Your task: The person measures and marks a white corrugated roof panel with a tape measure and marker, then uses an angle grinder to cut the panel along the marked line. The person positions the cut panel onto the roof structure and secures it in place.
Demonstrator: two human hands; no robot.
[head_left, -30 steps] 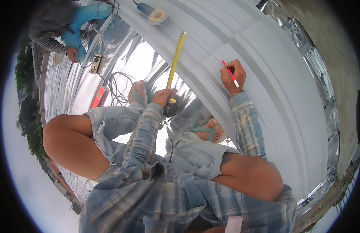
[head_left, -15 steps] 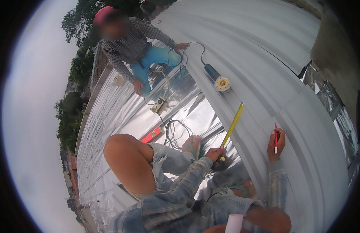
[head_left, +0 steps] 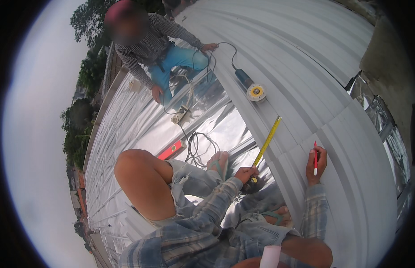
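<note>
My left hand (head_left: 247,174) is closed round a tape measure, its yellow blade (head_left: 267,143) drawn out and slanting up and away. The blade's far end lies over the grey ribbed metal roofing sheet (head_left: 301,154). On the right, my right hand (head_left: 316,166) holds a red marker pen (head_left: 315,156) with a white lower end, its tip pointing away from me. That hand rests on or just over the sheet. Beyond the blade's end lies an angle grinder (head_left: 251,85) with a yellow-centred disc, its cord running off to the left.
A co-worker (head_left: 158,58) crouches at the far left, one hand on the sheet's edge. A power strip (head_left: 180,115), coiled black cable (head_left: 201,149) and red spirit level (head_left: 171,149) lie on the shiny foil (head_left: 140,123). The roof's edge (head_left: 102,114) runs along the left.
The whole view has shifted slightly. Both hands keep their holds on the tape measure and the marker pen, with the blade still out. The grinder has stayed where it lay.
</note>
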